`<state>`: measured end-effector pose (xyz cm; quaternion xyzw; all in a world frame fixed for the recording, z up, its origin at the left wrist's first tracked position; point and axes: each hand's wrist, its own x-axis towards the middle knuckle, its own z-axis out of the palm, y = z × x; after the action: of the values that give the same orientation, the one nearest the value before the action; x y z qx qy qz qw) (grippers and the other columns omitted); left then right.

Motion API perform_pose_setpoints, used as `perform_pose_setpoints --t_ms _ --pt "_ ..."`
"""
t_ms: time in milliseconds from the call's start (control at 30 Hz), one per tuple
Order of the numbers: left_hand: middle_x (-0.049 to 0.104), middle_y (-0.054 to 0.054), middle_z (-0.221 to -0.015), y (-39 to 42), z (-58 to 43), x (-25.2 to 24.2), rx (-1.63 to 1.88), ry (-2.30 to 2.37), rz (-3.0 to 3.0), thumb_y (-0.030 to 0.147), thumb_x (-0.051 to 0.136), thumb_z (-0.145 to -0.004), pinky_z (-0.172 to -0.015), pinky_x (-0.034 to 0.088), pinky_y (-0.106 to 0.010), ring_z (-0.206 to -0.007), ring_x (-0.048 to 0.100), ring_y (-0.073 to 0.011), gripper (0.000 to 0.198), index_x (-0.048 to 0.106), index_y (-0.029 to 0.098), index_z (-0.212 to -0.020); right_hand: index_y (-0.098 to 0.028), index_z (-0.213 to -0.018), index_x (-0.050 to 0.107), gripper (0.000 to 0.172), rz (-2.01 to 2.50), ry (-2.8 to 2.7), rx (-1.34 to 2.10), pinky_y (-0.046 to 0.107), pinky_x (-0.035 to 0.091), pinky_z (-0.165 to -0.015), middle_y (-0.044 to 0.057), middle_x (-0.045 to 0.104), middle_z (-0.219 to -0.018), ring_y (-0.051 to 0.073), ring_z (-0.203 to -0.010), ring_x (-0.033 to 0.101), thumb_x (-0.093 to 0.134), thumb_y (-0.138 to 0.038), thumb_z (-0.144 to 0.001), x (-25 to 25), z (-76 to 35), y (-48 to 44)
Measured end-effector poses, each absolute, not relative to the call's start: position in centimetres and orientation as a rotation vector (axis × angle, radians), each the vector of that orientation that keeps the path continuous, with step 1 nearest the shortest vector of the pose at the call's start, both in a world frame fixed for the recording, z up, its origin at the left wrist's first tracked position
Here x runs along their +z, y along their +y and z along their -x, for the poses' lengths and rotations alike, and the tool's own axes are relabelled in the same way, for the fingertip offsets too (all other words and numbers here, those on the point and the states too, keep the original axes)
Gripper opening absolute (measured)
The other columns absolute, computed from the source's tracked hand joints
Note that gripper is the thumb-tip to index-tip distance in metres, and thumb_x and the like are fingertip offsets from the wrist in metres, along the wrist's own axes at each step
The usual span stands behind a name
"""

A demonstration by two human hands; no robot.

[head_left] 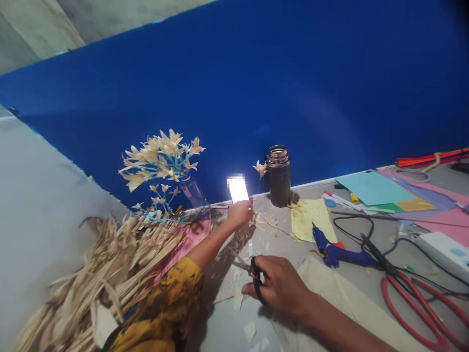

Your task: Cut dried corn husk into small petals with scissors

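My left hand (240, 213) reaches out toward the blue wall, its fingers closed at the lower edge of a phone (239, 189) with a brightly glowing screen. In my right hand (280, 283), nearer to me, is a pair of scissors (256, 278) with black handles; the blades point left over the table and look partly apart. Cut scraps of dry husk (250, 331) lie around and below the scissors. Beyond the phone to the right, a single pale husk flower (260, 169) stands beside a dark thermos flask (280, 178) without a lid.
Husk flowers (161, 154) stand in a clear vase (193, 190) at left, above a heap of dry husks (120, 274). A blue glue gun (339, 252), large red-handled shears (414, 303), a white power strip (445, 254) with cables and coloured paper sheets (373, 188) lie at right.
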<state>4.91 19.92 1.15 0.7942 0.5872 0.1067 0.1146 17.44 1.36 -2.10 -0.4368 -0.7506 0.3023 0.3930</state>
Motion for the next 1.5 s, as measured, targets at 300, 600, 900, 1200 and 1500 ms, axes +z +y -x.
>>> perform_pose_setpoints --t_ms 300,600,900,1200,1500 --pt "0.049 0.002 -0.048 12.4 0.7 3.3 0.576 1.526 -1.843 0.033 0.036 -0.091 -0.047 0.035 -0.023 -0.043 0.043 -0.0122 0.034 0.061 0.016 -0.077 -0.019 -0.071 0.062 0.019 1.122 -1.448 1.335 0.025 0.035 -0.055 -0.005 0.056 -0.061 0.012 -0.057 0.047 0.073 -0.035 -0.073 -0.7 -17.4 1.3" --pt "0.071 -0.012 -0.101 -0.4 -3.5 -0.7 0.987 0.925 -1.122 0.053 0.077 -0.076 -0.086 0.049 -0.032 -0.092 0.065 -0.0205 0.056 0.072 0.015 -0.118 -0.019 -0.066 0.070 0.017 1.252 -1.807 1.044 0.029 0.043 -0.058 0.006 0.075 -0.070 0.022 -0.064 0.066 0.056 -0.021 -0.074 -1.7 -17.4 0.9" --pt "0.073 -0.014 -0.109 0.3 -2.6 -1.6 0.938 1.018 -1.218 0.034 0.056 -0.091 -0.089 0.051 -0.037 -0.095 0.066 -0.0215 0.038 0.071 0.013 -0.118 -0.018 -0.084 0.074 0.018 1.035 -1.966 1.402 0.028 0.049 -0.065 0.002 0.075 -0.082 0.020 -0.073 0.066 0.060 -0.019 -0.073 -2.2 -18.0 1.8" --pt "0.071 -0.008 -0.097 2.0 4.1 1.5 0.738 1.369 -1.911 0.024 0.052 -0.091 -0.091 0.048 -0.036 -0.095 0.062 -0.0204 0.022 0.071 0.015 -0.094 -0.017 -0.087 0.074 0.034 1.378 -1.338 1.156 0.024 0.032 -0.041 0.002 0.067 -0.066 0.011 -0.046 0.045 0.076 -0.047 -0.071 -0.9 -19.3 2.6" --pt "0.057 -0.008 -0.109 -1.1 4.3 -2.3 0.312 1.485 -2.275 0.025 0.063 -0.083 -0.088 0.044 -0.036 -0.105 0.052 -0.0246 0.019 0.068 0.021 -0.101 -0.017 -0.080 0.075 0.032 1.348 -1.456 1.157 0.025 0.043 -0.048 0.001 0.066 -0.063 0.014 -0.055 0.057 0.080 -0.046 -0.068 -1.6 -18.5 2.5"
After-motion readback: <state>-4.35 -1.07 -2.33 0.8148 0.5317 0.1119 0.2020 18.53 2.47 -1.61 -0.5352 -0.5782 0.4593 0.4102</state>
